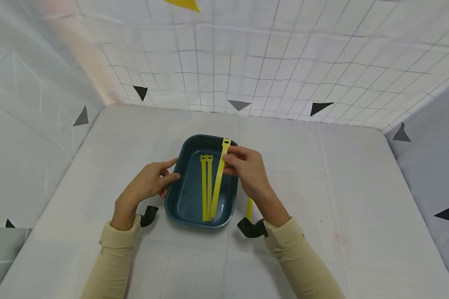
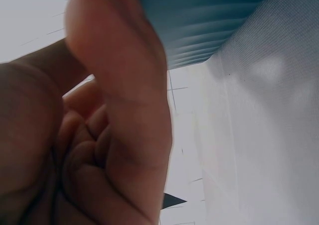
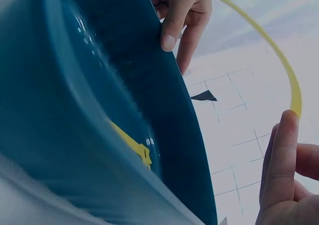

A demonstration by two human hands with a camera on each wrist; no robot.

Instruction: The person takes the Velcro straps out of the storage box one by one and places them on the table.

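A dark teal tray (image 1: 185, 207) with rounded corners stands on the table. My left hand (image 1: 147, 182) holds its left rim, the thumb over the edge and a finger along the outside, as the right wrist view shows. Two yellow strap-like cable ties (image 1: 204, 187) with slotted heads lie side by side inside the tray. Above the tray's right side, my right hand (image 1: 248, 168) pinches another yellow cable tie (image 1: 218, 178) between thumb and fingers near its slotted head. In the right wrist view this held cable tie (image 3: 279, 51) bends in a long curve.
A further yellow strip (image 1: 250, 209) lies on the table, partly hidden under my right wrist. Black curved wrist attachments (image 1: 251, 228) sit at both sleeves. The white-covered table (image 1: 344, 199) meets a gridded sheet (image 1: 284, 62) at the back and grey sheets at the sides.
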